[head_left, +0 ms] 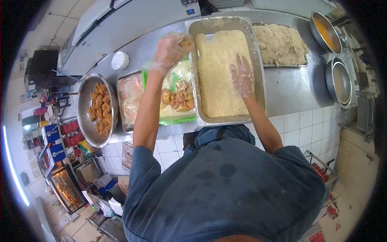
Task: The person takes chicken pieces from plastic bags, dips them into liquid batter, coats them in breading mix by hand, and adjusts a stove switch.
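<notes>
My left hand (172,51), in a clear plastic glove, is raised over the left rim of a deep metal tray (259,70). Its fingers are closed round a blurred, light-brown piece of meat (186,42). Pale yellow breading powder (213,72) fills the tray. On the powder's right side lies my right hand (242,76), fingers spread, coated with powder and holding nothing. Just left of the tray, raw meat pieces (181,99) lie in a row on a green-edged sheet (173,120).
A metal bowl (82,109) of brown-coated pieces (100,109) and a tray of plastic-wrapped food (131,94) are at the left. A small white bowl (120,60) sits behind. At right are a tray of coated food (280,44), a bowl of orange liquid (323,32) and stacked bowls (342,82).
</notes>
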Action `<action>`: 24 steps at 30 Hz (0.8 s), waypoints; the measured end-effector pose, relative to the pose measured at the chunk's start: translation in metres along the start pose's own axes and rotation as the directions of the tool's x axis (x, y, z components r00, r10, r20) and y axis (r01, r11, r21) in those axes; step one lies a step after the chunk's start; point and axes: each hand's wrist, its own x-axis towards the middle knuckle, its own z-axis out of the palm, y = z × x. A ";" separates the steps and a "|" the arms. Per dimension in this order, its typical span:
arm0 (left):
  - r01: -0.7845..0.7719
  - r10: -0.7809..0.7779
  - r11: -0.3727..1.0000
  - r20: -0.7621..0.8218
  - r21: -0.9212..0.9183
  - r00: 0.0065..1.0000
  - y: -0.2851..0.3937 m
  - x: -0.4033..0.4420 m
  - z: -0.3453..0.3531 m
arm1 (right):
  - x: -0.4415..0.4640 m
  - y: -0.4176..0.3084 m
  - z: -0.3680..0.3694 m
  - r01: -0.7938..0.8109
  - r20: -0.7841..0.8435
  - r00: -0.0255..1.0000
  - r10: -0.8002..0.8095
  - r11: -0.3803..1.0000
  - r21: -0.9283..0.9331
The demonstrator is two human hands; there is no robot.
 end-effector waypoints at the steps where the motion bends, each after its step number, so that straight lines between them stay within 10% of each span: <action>1: -0.012 0.012 1.000 0.079 -0.003 0.997 0.001 0.012 0.014 | -0.005 -0.002 -0.013 -0.027 0.015 1.000 0.027 0.999 0.032; 7: -0.201 0.224 0.974 0.324 -0.103 0.919 0.028 0.010 0.140 | -0.035 0.001 -0.058 -0.087 -0.026 0.995 0.094 0.973 0.214; 12: 0.028 0.051 0.992 0.584 -0.125 0.810 0.067 -0.053 0.146 | -0.042 0.005 -0.068 -0.097 -0.037 0.993 0.111 0.958 0.269; 15: 0.300 -0.165 0.896 0.382 -0.327 0.909 0.059 -0.079 0.099 | -0.029 -0.015 -0.061 -0.268 0.348 0.921 0.176 0.934 0.237; 17: 0.476 -0.342 0.709 0.336 -0.521 0.878 0.053 -0.097 0.062 | -0.032 -0.007 0.010 -0.403 0.419 0.908 -0.003 0.267 0.876; 18: 0.534 -0.433 0.586 0.321 -0.609 0.842 0.047 -0.107 0.048 | -0.036 0.002 0.055 -0.436 0.423 0.900 -0.103 -0.215 0.874; 19: 0.496 -0.468 0.493 0.263 -0.715 0.844 0.036 -0.119 0.044 | -0.031 0.011 0.093 -0.447 0.434 0.893 -0.118 -0.135 0.884; 21: 0.358 -0.553 0.294 0.148 -0.886 0.820 0.014 -0.149 0.044 | -0.020 0.033 0.172 -0.298 0.408 0.910 -0.066 0.582 0.757; 24: 0.279 -0.599 0.029 0.207 -0.960 0.774 0.008 -0.184 0.029 | -0.006 0.027 0.205 0.032 0.298 0.950 -0.098 0.975 0.218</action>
